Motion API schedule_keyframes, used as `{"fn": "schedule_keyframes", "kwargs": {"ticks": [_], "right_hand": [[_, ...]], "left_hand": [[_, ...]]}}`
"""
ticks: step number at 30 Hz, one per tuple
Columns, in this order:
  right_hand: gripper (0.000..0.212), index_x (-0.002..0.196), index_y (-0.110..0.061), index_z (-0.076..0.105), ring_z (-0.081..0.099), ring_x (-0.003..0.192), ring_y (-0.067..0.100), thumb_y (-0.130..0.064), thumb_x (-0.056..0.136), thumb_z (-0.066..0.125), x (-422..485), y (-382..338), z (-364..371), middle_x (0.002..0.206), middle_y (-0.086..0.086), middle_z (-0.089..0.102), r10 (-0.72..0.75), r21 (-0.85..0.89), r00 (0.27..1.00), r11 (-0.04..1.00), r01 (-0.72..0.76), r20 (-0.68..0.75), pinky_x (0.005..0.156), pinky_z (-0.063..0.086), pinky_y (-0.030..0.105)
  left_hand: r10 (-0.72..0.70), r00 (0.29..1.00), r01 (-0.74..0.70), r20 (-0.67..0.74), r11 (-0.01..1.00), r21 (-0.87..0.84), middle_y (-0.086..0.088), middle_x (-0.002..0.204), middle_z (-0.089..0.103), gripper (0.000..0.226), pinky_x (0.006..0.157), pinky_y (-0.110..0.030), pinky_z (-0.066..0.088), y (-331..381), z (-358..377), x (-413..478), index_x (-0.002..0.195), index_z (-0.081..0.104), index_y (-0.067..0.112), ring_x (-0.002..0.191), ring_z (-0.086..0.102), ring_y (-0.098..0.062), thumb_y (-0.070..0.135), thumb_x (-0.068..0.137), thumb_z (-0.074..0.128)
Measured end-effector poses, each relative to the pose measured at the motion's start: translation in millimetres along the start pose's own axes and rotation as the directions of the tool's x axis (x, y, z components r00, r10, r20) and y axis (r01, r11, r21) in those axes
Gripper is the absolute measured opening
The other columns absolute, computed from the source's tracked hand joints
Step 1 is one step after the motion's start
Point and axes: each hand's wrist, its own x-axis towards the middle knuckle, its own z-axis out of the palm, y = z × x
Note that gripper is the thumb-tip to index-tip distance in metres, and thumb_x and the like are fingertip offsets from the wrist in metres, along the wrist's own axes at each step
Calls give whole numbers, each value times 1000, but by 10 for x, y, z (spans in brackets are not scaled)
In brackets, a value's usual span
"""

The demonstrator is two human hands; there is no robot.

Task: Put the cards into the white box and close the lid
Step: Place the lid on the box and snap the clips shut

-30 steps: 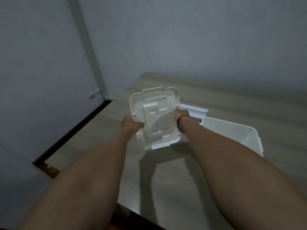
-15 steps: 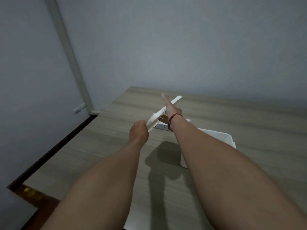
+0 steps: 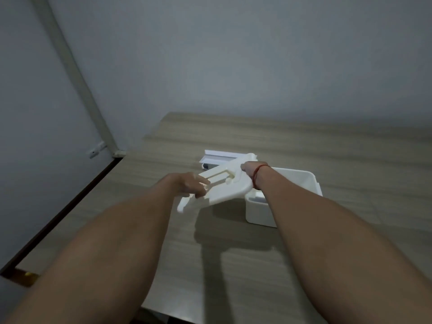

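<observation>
Both of my hands hold the white plastic lid (image 3: 222,185) in the air, tilted, its right end over the left rim of the white box (image 3: 301,181). My left hand (image 3: 187,184) grips the lid's near left edge. My right hand (image 3: 251,169), a red string at the wrist, grips its far right edge. The open box stands on the wooden table (image 3: 339,148), partly behind my right forearm. A pale flat object shows inside the box (image 3: 257,197); I cannot tell if it is cards.
A flat white box-like object (image 3: 217,156) with a dark end lies on the table just behind the lid. The table's left edge drops to a dark floor strip (image 3: 58,211). Grey walls stand behind, and a wall socket (image 3: 95,150) sits low on the left.
The lid went from upright and facing me, through edge-on, to a lower and flatter tilt over the box's left rim. My view swung to the right.
</observation>
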Motion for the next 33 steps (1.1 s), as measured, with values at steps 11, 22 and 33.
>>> {"fn": "schedule_keyframes", "kwargs": {"ticks": [11,22,33], "right_hand": [[85,127,-6,55,71,98,29,-43,54,77,623,466,-643,117,11,69,18,134,982,991,7,-186,94,54,46],[63,133,-2,46,59,118,28,-39,84,63,124,384,-1455,126,5,57,11,15,878,1000,-5,-479,88,45,28],[47,131,1,49,50,128,36,-31,98,44,684,552,-1815,140,20,50,-113,-288,826,956,-62,-552,102,42,36]], "left_hand": [[17,793,33,-609,997,72,-15,131,55,42,100,-41,43,165,310,399,126,59,14,126,49,-34,22,85,52],[-48,896,-3,-441,993,-114,-19,142,47,61,103,-40,41,908,959,795,138,44,1,131,46,-37,42,93,41],[-197,882,88,-428,961,-262,-22,135,55,45,100,-39,45,1016,1315,1162,129,53,-5,125,53,-38,26,98,43]]}}
